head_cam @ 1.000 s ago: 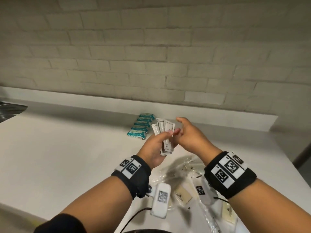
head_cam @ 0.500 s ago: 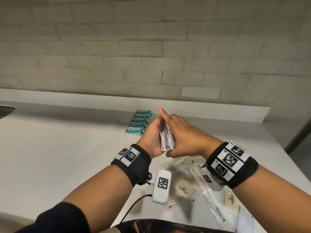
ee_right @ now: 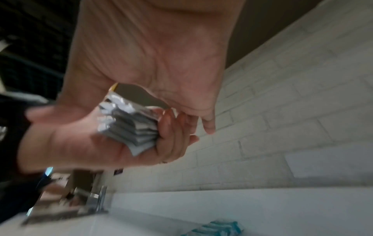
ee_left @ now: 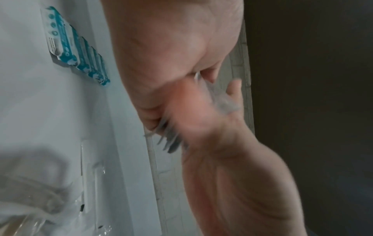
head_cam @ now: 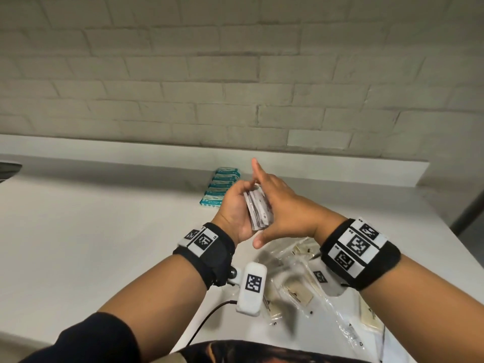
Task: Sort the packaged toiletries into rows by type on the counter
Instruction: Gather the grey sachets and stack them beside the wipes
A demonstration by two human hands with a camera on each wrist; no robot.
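Above the surface [head_cam: 78,231]: sachets squared up
Left hand [head_cam: 237,209] clasps the sachet stack [head_cam: 258,209], no longer fanned, long axis upright; right hand [head_cam: 281,205] presses flat, fingers straight

Pale painted brick wall [head_cam: 235,74] across 12 o'clock, with a white upstand [head_cam: 104,153] running along its foot. Dark sink edge [head_cam: 9,170] cut off at 9 o'clock. Dark slanted post [head_cam: 468,208] at 3 o'clock. Near the middle, two black wristbands, one at 7 o'clock [head_cam: 207,247], one at 4 o'clock [head_cam: 360,254], both with square black-and-white markers. Just below, a white marker-tagged box [head_cam: 252,289] trailing a black cable [head_cam: 209,318]. Dark sleeve [head_cam: 91,339] at 7 o'clock. Patterned dark cloth [head_cam: 262,352] at 6 o'clock. Blurred chrome faucet [ee_right: 96,201] at 7 o'clock in the right wrist view.
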